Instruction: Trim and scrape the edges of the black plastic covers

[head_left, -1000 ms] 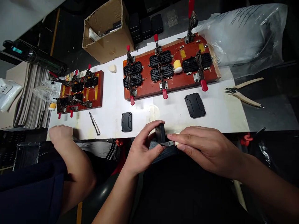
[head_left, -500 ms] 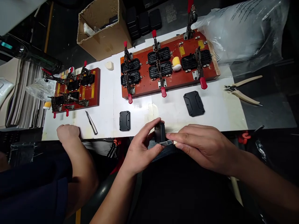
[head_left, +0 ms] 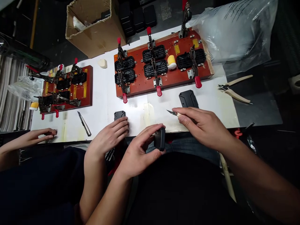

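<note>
My left hand [head_left: 140, 148] grips a small black plastic case [head_left: 160, 139] by its ends, edge-on to me, just off the front edge of the table. My right hand [head_left: 201, 125] pinches a craft knife [head_left: 173, 113]; its pointed blade faces left, apart from the case. Behind the knife a black plastic cover [head_left: 188, 98] lies flat, partly hidden by my right hand. Another black cover [head_left: 119, 115] lies to the left, with a co-worker's hand [head_left: 110, 134] over its lower part.
A red-brown fixture board [head_left: 140, 89] with red-handled clamps holds several black parts; a smaller board [head_left: 87, 84] stands left. Cutting pliers [head_left: 236, 89] lie right, near a plastic bag [head_left: 236, 37]. A cardboard box [head_left: 98, 40] stands behind. A second knife [head_left: 83, 123] lies by the co-worker's other hand [head_left: 42, 135].
My right hand has drawn the knife away from the case, up and to the right. A co-worker's hand has reached onto the left cover. The whole view has shifted slightly.
</note>
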`<state>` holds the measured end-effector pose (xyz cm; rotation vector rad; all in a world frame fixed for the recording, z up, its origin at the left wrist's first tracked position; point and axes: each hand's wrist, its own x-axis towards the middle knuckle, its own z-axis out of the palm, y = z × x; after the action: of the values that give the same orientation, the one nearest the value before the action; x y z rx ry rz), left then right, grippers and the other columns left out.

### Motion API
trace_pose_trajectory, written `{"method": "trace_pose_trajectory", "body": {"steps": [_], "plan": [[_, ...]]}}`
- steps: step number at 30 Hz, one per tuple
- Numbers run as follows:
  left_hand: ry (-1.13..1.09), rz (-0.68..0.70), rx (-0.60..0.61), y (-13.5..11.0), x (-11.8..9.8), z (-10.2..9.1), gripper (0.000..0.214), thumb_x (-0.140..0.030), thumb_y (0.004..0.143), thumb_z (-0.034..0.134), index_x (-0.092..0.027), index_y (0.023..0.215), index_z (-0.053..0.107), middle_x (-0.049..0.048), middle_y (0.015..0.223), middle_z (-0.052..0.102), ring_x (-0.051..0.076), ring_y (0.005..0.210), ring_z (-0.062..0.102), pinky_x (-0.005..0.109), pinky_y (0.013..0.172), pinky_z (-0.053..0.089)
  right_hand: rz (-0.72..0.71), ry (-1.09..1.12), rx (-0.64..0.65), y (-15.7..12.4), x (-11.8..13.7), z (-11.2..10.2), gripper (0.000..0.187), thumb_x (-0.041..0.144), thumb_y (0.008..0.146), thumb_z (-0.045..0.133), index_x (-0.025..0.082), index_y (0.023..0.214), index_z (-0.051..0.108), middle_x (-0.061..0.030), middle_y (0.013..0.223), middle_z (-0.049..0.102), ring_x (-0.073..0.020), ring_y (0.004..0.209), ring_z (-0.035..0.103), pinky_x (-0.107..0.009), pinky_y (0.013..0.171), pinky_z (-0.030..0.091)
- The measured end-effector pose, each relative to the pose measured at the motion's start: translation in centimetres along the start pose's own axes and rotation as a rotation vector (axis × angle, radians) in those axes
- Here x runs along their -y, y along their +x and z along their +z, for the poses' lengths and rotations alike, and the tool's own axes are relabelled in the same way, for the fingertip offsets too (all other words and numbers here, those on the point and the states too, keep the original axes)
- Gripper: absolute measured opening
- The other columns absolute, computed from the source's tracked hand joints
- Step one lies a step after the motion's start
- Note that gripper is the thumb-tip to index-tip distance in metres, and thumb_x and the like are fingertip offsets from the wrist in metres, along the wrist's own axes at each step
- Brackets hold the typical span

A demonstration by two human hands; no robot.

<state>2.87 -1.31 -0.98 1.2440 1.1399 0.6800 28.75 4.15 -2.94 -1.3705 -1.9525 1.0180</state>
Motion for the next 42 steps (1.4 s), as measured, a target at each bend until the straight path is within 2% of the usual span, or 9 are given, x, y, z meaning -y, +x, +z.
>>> {"method": "trace_pose_trajectory", "body": {"steps": [5,9,13,17,28,33,36,39,42], "plan": [[-0.273,-0.020,-0.080,0.4,0.7,1.1,0.069,-0.020,0.086,0.085,-0.033,0.148,0.057,0.0089,0.143,0.065,0.028,0.126,0.069,0.040,0.107,0.060,-0.014,0.293,0.195,-1.3,1.3,1.6,0.030,0.046,0.095,0.078,0.024,0.111,0.064,-0.0018,0.105,0.070,-0.0144,0.074,0.062,-0.025,0.066,0.053],[-0.475,-0.027,-0.173,0.8,1.5,2.4,0.082,-0.030,0.089,0.083,-0.037,0.157,0.039,0.0084,0.134,0.065,0.025,0.114,0.072,0.040,0.100,0.062,-0.097,0.344,0.192,-2.6,1.4,4.2,0.037,0.032,0.093,0.079,0.026,0.124,0.058,-0.0075,0.131,0.060,-0.0154,0.083,0.060,-0.028,0.073,0.056],[-0.469,0.003,-0.262,0.7,1.9,3.0,0.076,-0.029,0.085,0.087,-0.038,0.147,0.045,0.0066,0.134,0.061,0.028,0.128,0.066,0.043,0.103,0.061,-0.089,0.327,0.108,-3.5,1.1,6.1,0.025,0.022,0.098,0.067,0.027,0.122,0.060,-0.0073,0.125,0.062,-0.0177,0.088,0.063,-0.029,0.071,0.055],[-0.384,0.036,-0.272,0.1,1.5,3.2,0.076,-0.023,0.084,0.088,-0.037,0.147,0.048,0.0064,0.136,0.062,0.024,0.126,0.067,0.039,0.107,0.059,0.014,0.451,0.047,-3.5,1.3,6.0,0.011,0.031,0.105,0.059,0.026,0.113,0.063,-0.0051,0.111,0.066,-0.0160,0.075,0.061,-0.029,0.063,0.052],[0.376,0.189,-0.191,-0.9,3.1,2.4,0.076,-0.009,0.090,0.066,-0.035,0.156,0.041,0.0070,0.154,0.056,0.026,0.143,0.056,0.048,0.124,0.045,0.212,0.561,0.212,0.2,2.4,3.5,0.044,0.053,0.107,0.056,0.021,0.077,0.054,0.0039,0.071,0.049,-0.0136,0.068,0.045,-0.027,0.064,0.038],[0.276,0.111,-0.198,-1.0,3.0,1.8,0.073,-0.010,0.089,0.072,-0.037,0.152,0.047,0.0068,0.152,0.058,0.027,0.143,0.057,0.048,0.125,0.044,0.268,0.545,0.054,-0.5,1.1,3.8,0.021,0.046,0.106,0.060,0.025,0.109,0.065,0.0020,0.095,0.061,-0.0138,0.076,0.052,-0.028,0.073,0.045],[0.162,0.094,-0.212,-0.9,2.7,1.9,0.071,-0.017,0.093,0.075,-0.041,0.153,0.046,0.0068,0.150,0.058,0.028,0.143,0.056,0.048,0.123,0.044,0.296,0.553,0.011,-1.3,0.7,4.0,0.040,0.040,0.103,0.065,0.032,0.140,0.055,0.0018,0.100,0.061,-0.0132,0.072,0.051,-0.028,0.075,0.048],[-0.157,0.033,-0.287,-0.2,2.4,2.1,0.079,-0.031,0.095,0.077,-0.044,0.159,0.033,0.0070,0.141,0.062,0.027,0.133,0.064,0.048,0.114,0.053,0.244,0.592,0.133,-2.0,0.7,4.4,0.049,0.046,0.098,0.074,0.030,0.140,0.055,0.0011,0.097,0.061,-0.0129,0.067,0.047,-0.028,0.069,0.048],[-0.410,-0.072,-0.357,0.9,2.1,2.2,0.071,-0.050,0.098,0.071,-0.036,0.157,0.035,0.0119,0.137,0.062,0.029,0.118,0.073,0.045,0.096,0.063,0.046,0.548,0.163,-2.3,0.8,5.1,0.044,0.044,0.094,0.079,0.030,0.133,0.063,-0.0055,0.128,0.061,-0.0132,0.075,0.052,-0.028,0.071,0.050]]}}
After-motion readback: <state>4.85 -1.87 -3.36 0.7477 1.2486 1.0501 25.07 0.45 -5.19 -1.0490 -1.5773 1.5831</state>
